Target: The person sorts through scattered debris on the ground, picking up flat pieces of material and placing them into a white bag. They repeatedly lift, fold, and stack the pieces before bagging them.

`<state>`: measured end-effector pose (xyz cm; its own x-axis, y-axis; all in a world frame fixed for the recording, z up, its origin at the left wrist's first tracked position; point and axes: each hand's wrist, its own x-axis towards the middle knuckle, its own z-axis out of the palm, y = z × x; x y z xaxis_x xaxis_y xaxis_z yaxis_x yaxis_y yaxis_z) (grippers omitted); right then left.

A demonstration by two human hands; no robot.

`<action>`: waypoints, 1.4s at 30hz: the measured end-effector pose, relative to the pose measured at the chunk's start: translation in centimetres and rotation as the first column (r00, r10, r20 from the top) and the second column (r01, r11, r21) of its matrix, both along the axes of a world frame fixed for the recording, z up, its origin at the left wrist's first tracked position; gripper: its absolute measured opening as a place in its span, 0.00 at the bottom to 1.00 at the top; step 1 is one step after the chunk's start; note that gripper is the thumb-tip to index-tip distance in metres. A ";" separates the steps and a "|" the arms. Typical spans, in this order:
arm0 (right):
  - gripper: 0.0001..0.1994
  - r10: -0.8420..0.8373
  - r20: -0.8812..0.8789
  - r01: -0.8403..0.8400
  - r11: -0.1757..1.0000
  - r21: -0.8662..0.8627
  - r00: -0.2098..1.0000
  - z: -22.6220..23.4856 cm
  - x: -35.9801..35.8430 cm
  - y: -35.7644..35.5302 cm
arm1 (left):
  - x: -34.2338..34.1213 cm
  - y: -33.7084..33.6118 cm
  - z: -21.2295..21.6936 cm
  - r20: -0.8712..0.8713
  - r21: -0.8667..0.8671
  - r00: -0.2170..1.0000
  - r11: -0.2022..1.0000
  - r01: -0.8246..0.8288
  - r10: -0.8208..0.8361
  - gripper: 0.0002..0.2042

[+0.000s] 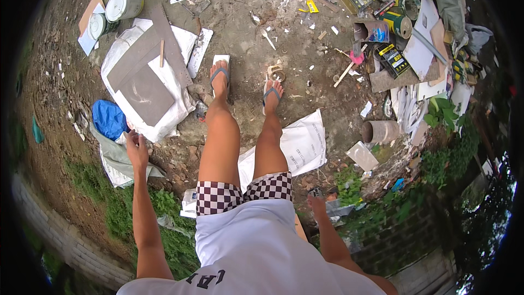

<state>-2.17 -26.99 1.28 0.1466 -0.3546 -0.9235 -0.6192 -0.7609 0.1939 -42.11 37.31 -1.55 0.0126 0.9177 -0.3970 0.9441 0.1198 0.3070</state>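
Observation:
My left hand hangs at my side with loosely bent fingers slightly apart, nothing visible in them. In the picture it is beside a crumpled blue plastic bag, near a white sack with flat grey-brown boards on it. My right hand is low by my right hip, closed around a small dark object with pale marks; its kind is unclear. Between my legs and toward the right hand lies a printed white sack.
I stand in flip-flops on littered dirt. Two pale buckets stand far left. At right are heaped cans, a black-and-yellow container, boards and white strips. A brown cylinder lies nearer. A tape roll touches my right foot.

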 end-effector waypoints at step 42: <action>0.30 0.906 0.208 -0.868 0.255 0.425 0.368 -39.0 5.4 55.1 | 17.3 -51.6 1.7 -0.190 -0.613 0.024 -0.100 -0.783 0.981 0.11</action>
<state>3.25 28.11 -37.69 0.0546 0.3535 -0.9338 0.4974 -0.8205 -0.2815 -24.84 -14.31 0.17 -0.4722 -0.1442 -0.8696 -0.2621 0.9649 -0.0177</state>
